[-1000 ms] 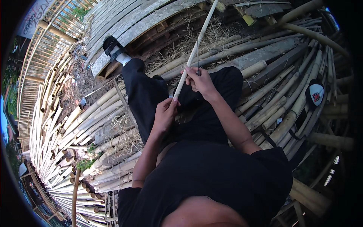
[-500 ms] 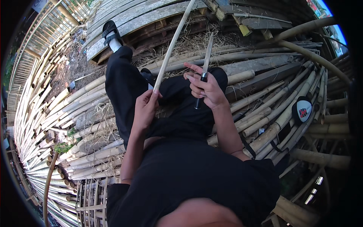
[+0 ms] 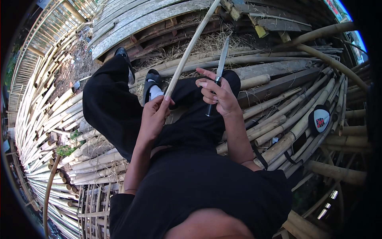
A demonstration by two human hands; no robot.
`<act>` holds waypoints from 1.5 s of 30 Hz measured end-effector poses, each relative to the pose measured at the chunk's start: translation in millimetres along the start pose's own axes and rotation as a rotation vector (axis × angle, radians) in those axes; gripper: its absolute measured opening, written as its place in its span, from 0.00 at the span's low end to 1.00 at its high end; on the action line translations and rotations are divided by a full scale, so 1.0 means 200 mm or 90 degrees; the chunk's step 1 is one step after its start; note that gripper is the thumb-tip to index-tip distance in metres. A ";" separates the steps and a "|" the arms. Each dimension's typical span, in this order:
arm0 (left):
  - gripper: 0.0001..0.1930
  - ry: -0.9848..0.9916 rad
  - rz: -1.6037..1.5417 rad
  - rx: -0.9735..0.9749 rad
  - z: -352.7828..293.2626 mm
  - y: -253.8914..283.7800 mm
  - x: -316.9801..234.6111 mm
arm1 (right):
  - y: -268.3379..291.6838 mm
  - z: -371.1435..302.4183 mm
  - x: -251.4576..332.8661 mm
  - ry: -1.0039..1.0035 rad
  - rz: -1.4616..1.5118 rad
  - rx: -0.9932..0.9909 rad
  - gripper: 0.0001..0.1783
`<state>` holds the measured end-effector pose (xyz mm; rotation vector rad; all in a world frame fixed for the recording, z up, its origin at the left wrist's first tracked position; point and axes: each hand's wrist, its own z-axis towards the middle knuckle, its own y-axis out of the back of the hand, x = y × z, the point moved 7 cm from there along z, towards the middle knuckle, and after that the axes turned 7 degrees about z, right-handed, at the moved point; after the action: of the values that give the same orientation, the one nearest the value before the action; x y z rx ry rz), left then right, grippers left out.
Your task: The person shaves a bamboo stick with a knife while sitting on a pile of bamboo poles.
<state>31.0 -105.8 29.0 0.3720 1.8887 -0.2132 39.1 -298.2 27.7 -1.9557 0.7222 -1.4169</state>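
Between the thumb and fingers of my left hand (image 3: 156,112) is the near end of a long, pale bamboo strip (image 3: 190,50). The strip slants up and to the right, past the upper edge of the view. My right hand (image 3: 220,95) is wrapped around the black handle of a knife (image 3: 223,57), its forefinger stretched out to the left. The narrow blade points up and away from me, to the right of the strip and apart from it. Both hands are above my lap, over my black trousers (image 3: 109,105).
Bamboo poles (image 3: 95,159) lie stacked on the left, and more poles (image 3: 290,119) spread out on the right. A wooden slat platform (image 3: 139,26) stands ahead, with dry shavings (image 3: 199,44) at its edge. A white and black cap (image 3: 319,121) rests on the right-hand poles.
My left leg has bent and drawn in, its knee swinging left and its foot off the platform's edge. The other sandal shows more. Both hands keep their grips, with the strip shifted slightly right.
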 end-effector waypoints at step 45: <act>0.11 -0.001 -0.009 0.073 0.45 0.31 -0.04 | -0.29 0.43 -0.06 0.180 -1.039 -0.031 0.16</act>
<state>135.8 -78.6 7.8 0.4351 1.8834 -0.3319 122.8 -237.5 42.5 -2.3641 -1.1206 -2.4878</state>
